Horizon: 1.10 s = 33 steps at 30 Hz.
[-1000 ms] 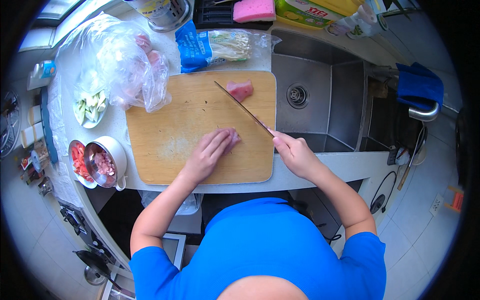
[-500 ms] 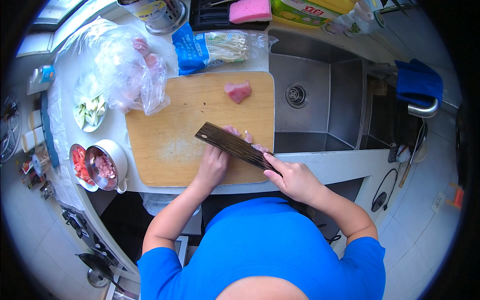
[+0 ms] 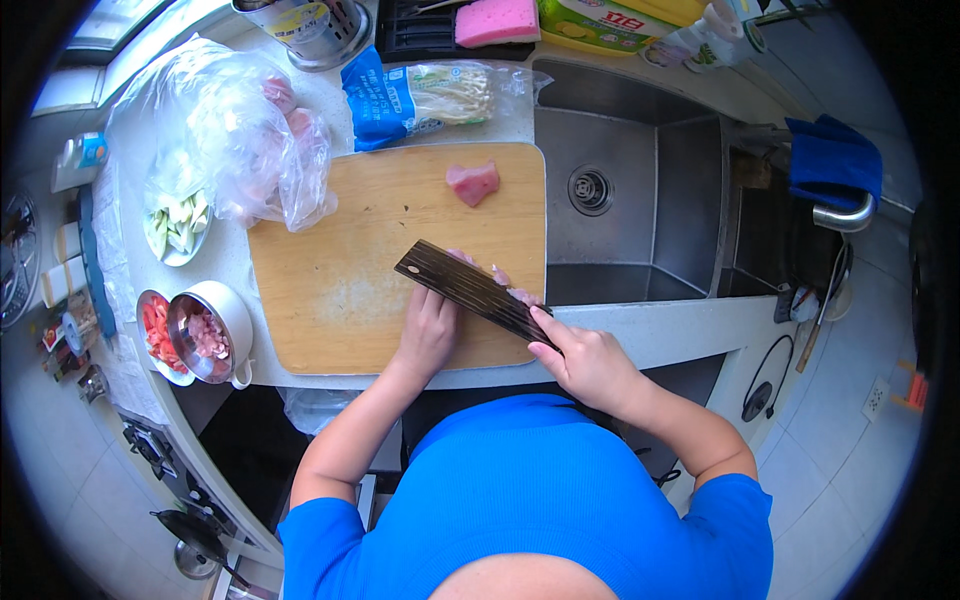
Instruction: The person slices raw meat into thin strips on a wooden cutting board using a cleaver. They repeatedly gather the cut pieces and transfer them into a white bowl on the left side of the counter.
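Observation:
A cleaver (image 3: 470, 288) with a dark, streaked blade lies slantwise over the wooden cutting board (image 3: 330, 300). My right hand (image 3: 585, 355) is closed around its handle end, close to the board's right edge. Close against the near side of the blade is my left hand (image 3: 430, 328), fingers curled; the blade covers the fingertips and whatever they press on. Small pieces of pink raw meat (image 3: 522, 296) show along the blade's far side. A larger chunk of raw meat (image 3: 473, 182) rests alone toward the back of the board.
Left of the board are a white pot (image 3: 228, 325) with cut meat, a plate of red pieces (image 3: 158, 325), a plate of pale green slices (image 3: 180, 225) and a clear plastic bag (image 3: 235, 140). Packaged enoki mushrooms (image 3: 450, 93) lie behind. A steel sink (image 3: 610, 240) adjoins the right.
The cleaver and my hands have barely shifted. The whole view has slid very slightly; the meat chunk stays in its place on the board.

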Each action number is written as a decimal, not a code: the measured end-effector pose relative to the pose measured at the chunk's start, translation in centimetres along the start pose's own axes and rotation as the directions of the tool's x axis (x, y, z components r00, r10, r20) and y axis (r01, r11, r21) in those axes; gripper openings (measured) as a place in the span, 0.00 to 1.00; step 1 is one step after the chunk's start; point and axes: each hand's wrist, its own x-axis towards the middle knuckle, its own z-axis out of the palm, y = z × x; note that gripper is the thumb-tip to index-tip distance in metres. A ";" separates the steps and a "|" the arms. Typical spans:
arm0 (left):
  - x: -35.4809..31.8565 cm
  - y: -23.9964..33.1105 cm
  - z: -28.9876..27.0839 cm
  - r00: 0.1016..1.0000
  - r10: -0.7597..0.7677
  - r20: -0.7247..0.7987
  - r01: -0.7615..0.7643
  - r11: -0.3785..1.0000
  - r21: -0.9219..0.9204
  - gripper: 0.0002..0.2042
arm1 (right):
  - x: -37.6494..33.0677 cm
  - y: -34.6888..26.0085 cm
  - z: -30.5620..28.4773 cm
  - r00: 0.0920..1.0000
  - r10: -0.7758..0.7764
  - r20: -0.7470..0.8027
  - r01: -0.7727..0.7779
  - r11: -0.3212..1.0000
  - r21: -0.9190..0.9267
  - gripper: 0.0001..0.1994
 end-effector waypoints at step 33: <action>0.3 0.2 -0.3 0.997 0.060 -0.057 -0.056 0.996 0.067 0.19 | 4.9 1.4 1.2 0.991 0.064 -0.116 -0.028 0.956 0.293 0.22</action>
